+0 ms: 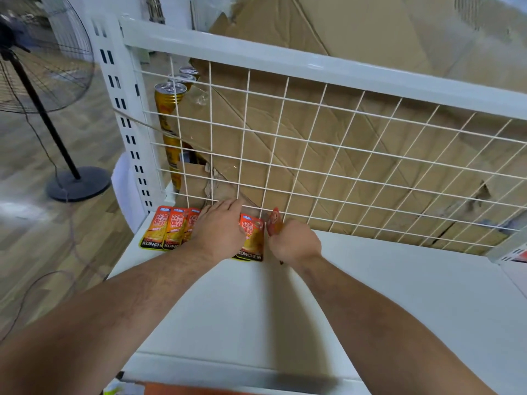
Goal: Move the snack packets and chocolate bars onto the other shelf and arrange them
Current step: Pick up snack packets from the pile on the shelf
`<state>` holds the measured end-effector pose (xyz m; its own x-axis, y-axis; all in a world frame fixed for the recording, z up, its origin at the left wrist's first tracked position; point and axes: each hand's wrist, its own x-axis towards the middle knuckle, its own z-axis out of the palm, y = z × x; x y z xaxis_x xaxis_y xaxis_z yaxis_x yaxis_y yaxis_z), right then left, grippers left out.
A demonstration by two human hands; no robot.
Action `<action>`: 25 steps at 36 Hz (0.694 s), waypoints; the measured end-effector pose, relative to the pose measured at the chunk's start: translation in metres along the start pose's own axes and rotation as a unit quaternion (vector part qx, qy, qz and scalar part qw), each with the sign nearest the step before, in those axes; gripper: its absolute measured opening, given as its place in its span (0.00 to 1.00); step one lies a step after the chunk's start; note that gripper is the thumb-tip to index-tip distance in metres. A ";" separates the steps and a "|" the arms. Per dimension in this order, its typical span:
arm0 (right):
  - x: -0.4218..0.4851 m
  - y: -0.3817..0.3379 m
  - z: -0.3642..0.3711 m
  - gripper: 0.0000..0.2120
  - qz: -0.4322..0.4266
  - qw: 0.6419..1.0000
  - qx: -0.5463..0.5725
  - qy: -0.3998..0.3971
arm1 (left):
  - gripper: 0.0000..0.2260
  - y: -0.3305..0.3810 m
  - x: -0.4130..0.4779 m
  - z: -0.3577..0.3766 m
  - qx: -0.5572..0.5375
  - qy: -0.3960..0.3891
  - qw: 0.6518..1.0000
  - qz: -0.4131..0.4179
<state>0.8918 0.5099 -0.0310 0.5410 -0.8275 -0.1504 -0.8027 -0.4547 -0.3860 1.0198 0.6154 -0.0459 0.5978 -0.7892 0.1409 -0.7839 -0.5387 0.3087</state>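
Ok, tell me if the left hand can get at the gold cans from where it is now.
Probably not. The left hand rests on the snack packets, and the white wire grid stands between it and the gold cans behind. It would likely have to go over or round the grid.

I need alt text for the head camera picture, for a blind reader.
Two bare hands arrange orange snack packets in a row on a white shelf, against its wire grid back: the left hand rests on the row, the right hand grips another packet. Cardboard and gold cans stand behind.
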 end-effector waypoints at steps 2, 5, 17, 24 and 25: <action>0.004 0.007 -0.004 0.10 0.041 0.996 0.076 -0.010 | 0.28 0.000 -0.001 0.001 0.000 -0.001 1.000 -0.002; 0.012 0.017 -0.002 0.05 0.108 0.956 0.272 -0.033 | 0.28 0.000 -0.002 0.001 0.003 0.003 1.000 -0.003; 0.037 0.017 0.037 0.07 0.145 0.942 0.296 -0.069 | 0.28 -0.003 -0.001 0.001 0.003 0.000 1.000 -0.001; 0.028 0.013 0.025 0.05 0.174 0.930 0.319 -0.056 | 0.27 -0.006 -0.002 0.000 0.000 0.004 1.000 -0.003; 0.025 0.011 0.023 0.05 0.165 0.940 0.293 -0.053 | 0.27 -0.006 -0.003 0.000 0.000 0.002 1.000 -0.004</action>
<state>0.9025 0.4918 -0.0594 0.3345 -0.8399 -0.4274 -0.6719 0.1055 -0.7331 1.0226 0.6204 -0.0484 0.6050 -0.7836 0.1413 -0.7787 -0.5451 0.3107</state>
